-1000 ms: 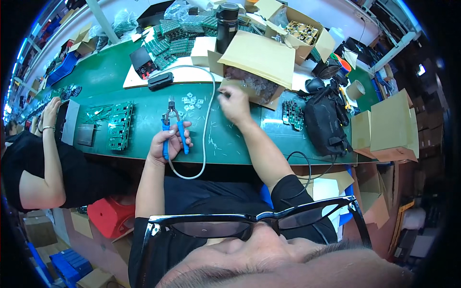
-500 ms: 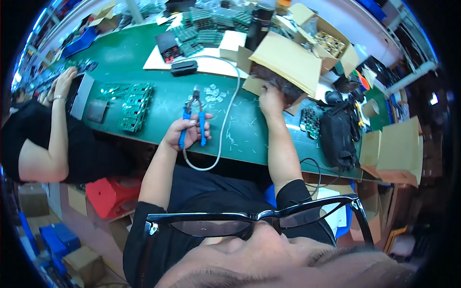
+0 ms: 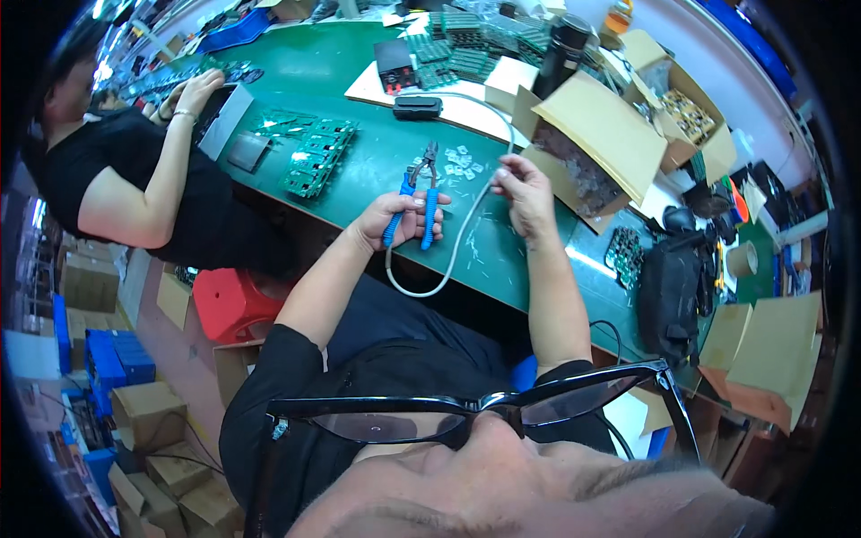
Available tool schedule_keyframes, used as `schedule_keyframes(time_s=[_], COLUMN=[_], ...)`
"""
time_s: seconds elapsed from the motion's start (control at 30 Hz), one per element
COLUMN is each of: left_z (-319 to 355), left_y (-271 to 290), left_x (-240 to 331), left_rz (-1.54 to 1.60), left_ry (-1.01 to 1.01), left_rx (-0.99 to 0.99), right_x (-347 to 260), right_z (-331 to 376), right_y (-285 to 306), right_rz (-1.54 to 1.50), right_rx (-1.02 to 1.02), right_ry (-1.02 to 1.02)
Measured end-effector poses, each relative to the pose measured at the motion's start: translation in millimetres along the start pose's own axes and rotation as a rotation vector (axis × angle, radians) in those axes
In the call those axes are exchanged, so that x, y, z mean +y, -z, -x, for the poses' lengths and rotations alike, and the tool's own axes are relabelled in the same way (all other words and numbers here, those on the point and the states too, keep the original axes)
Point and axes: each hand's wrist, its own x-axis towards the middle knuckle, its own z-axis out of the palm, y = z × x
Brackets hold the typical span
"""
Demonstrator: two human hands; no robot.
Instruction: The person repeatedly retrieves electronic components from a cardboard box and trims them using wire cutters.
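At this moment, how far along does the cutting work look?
Done: a scatter of small clear pieces lies on the green table. In hand: the left hand grips blue-handled cutters, while the right hand pinches something too small to identify. Left: the open cardboard box holds more parts.

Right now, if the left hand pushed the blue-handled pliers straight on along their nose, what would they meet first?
Probably the scatter of small pale cut pieces on the green mat, just past the blue-handled pliers in the left hand; depth is uncertain.

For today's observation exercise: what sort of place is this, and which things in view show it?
Likely an electronics assembly workshop: green circuit boards laid out on a long green bench, blue-handled cutters in the left hand, and open cardboard boxes of parts.
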Motion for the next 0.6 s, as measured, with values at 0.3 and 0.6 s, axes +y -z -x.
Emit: schedule_keyframes(time_s=[0.3, 0.6], left_z=[-3, -4], left_y=[-68, -99], left_x=[4, 14], left_rz=[-0.788, -1.482], left_ry=[0.037, 0.046], left_rx=[0.416, 0.465], right_x=[-1, -10], right_z=[12, 14], right_y=[-13, -13], right_rz=[-0.303, -0.377], right_rx=[-0.1, -0.068], right_ry=[-0.089, -0.098])
